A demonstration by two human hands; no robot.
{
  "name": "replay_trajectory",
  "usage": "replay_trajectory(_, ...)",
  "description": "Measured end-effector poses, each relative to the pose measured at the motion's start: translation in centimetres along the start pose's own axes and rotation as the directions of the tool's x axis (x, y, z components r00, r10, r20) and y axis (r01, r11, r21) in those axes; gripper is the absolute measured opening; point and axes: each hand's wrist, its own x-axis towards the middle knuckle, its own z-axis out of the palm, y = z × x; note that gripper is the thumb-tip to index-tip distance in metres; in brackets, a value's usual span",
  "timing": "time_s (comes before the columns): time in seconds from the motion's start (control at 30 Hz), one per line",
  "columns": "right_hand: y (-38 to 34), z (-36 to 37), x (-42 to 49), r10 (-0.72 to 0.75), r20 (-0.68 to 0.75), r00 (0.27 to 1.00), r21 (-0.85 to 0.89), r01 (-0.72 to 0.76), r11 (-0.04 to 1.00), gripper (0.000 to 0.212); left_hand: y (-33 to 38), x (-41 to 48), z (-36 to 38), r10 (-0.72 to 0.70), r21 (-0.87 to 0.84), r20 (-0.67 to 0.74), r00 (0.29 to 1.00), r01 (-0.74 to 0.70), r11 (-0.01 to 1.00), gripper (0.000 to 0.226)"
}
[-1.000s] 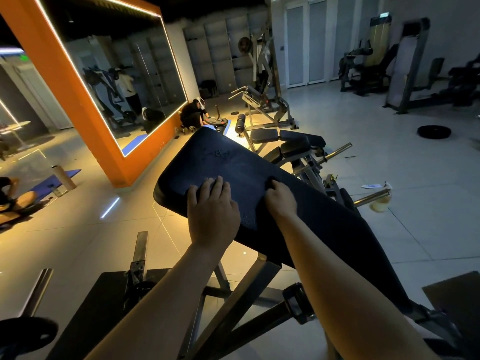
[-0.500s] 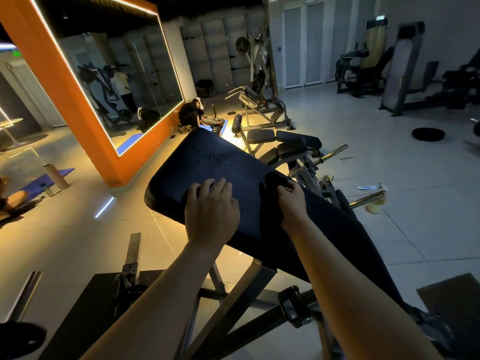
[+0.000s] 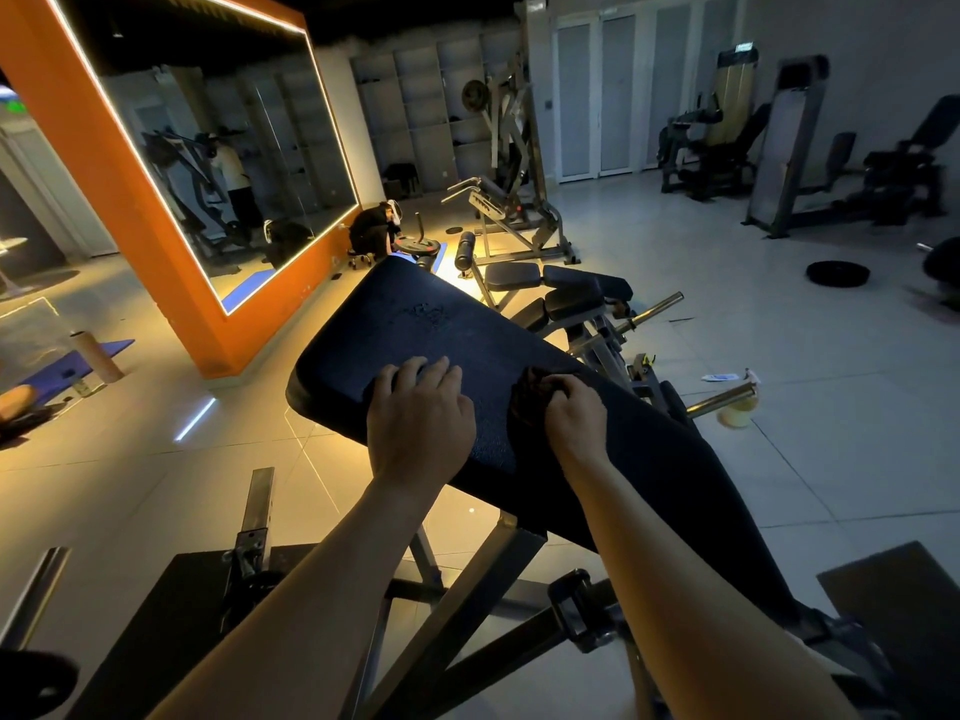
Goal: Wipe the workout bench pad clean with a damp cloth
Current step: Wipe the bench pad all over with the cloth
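A dark textured bench pad point(image 3: 415, 324) slants up from lower right to its rounded far end on a steel frame. My left hand point(image 3: 418, 418) lies flat on the pad near its left edge, fingers spread, holding nothing. My right hand point(image 3: 574, 415) is closed on a bunched dark cloth point(image 3: 530, 394), pressing it onto the pad's middle. The cloth blends with the pad, and much of it is hidden under my fingers.
The bench's steel frame point(image 3: 488, 569) crosses below the pad. Another bench with chrome pegs point(image 3: 654, 306) stands just beyond. A yellow cup point(image 3: 737, 410) sits on the tiled floor at right, a weight plate point(image 3: 837, 274) farther off. An orange-framed mirror point(image 3: 171, 241) stands left.
My right hand has slid a little up the pad and bunched the cloth under its fingers. The left hand stays flat on the pad. My view has shifted slightly.
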Motion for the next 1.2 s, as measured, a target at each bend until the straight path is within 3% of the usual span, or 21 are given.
replay_trajectory(0.17, -0.3, 0.3, -0.2, 0.126, 0.147, 0.981, -0.308, -0.076, 0.948, 0.059, 0.2, -0.2, -0.4, -0.008, 0.002, 0.026, 1.0, 0.008, 1.0, 0.045)
replay_trajectory(0.33, -0.4, 1.6, 0.1, 0.034, 0.188, 0.982, -0.198, 0.004, 0.98, 0.08, -0.1, -0.2, -0.9, 0.014, 0.013, 0.075, 0.997, -0.015, 1.0, 0.041)
replay_trajectory(0.43, -1.9, 3.1, 1.0, -0.024, 0.19, 0.981, -0.274, 0.077, 0.959, 0.062, -0.9, 1.0, -1.6, -0.026, 0.001, 0.088, 0.996, 0.026, 1.0, 0.041)
replay_trajectory(0.53, -6.2, 6.1, 1.5, -0.166, 0.278, 0.946, -0.09, 0.198, 0.976, 0.05, -1.3, 2.6, -2.4, -0.089, 0.104, 0.126, 0.988, 0.076, 0.992, 0.047)
replay_trajectory(0.6, -9.4, 7.8, 1.9, -0.288, 0.404, 0.868, 0.027, 0.303, 0.953, 0.043, -1.1, 2.9, -2.4, -0.113, 0.186, 0.143, 0.983, 0.085, 0.979, 0.048)
replay_trajectory(0.67, -10.7, 8.1, 2.5, -0.382, 0.453, 0.805, -0.022, 0.438, 0.898, 0.04, -0.9, 2.8, -2.2, -0.126, 0.231, 0.147, 0.981, 0.09, 0.969, 0.048)
replay_trajectory(0.73, -8.9, 7.1, 3.1, -0.417, 0.412, 0.81, -0.104, 0.497, 0.862, 0.037, -1.1, 2.6, -2.0, -0.125, 0.235, 0.137, 0.983, 0.09, 0.968, 0.051)
replay_trajectory(0.8, -5.0, 5.4, 3.9, -0.336, 0.304, 0.891, -0.147, 0.393, 0.908, 0.028, -1.2, 2.7, -2.0, -0.135, 0.239, 0.157, 0.978, 0.095, 0.966, 0.055)
replay_trajectory(0.87, -1.7, 3.8, 4.7, -0.119, 0.187, 0.975, -0.209, 0.158, 0.965, 0.028, -1.1, 2.9, -2.1, -0.15, 0.24, 0.195, 0.969, 0.101, 0.965, 0.057)
replay_trajectory(0.9, -0.7, 3.6, 5.1, -0.026, 0.158, 0.987, -0.252, 0.066, 0.965, 0.031, -1.0, 3.2, -2.1, -0.157, 0.236, 0.21, 0.965, 0.105, 0.966, 0.058)
replay_trajectory(0.97, -0.9, 4.4, 6.0, 0.027, 0.138, 0.99, -0.244, 0.008, 0.97, 0.034, -1.3, 4.4, -2.3, -0.177, 0.231, 0.242, 0.954, 0.12, 0.965, 0.058)
replay_trajectory(1.07, -5.2, 7.7, 6.5, -0.154, 0.267, 0.951, -0.106, 0.188, 0.976, 0.036, -2.4, 6.8, -2.5, -0.24, 0.228, 0.265, 0.934, 0.181, 0.957, 0.057)
replay_trajectory(1.2, -10.9, 11.2, 6.8, -0.466, 0.441, 0.767, 0.068, 0.489, 0.87, 0.039, -2.9, 8.3, -1.9, -0.296, 0.249, 0.279, 0.913, 0.229, 0.941, 0.058)
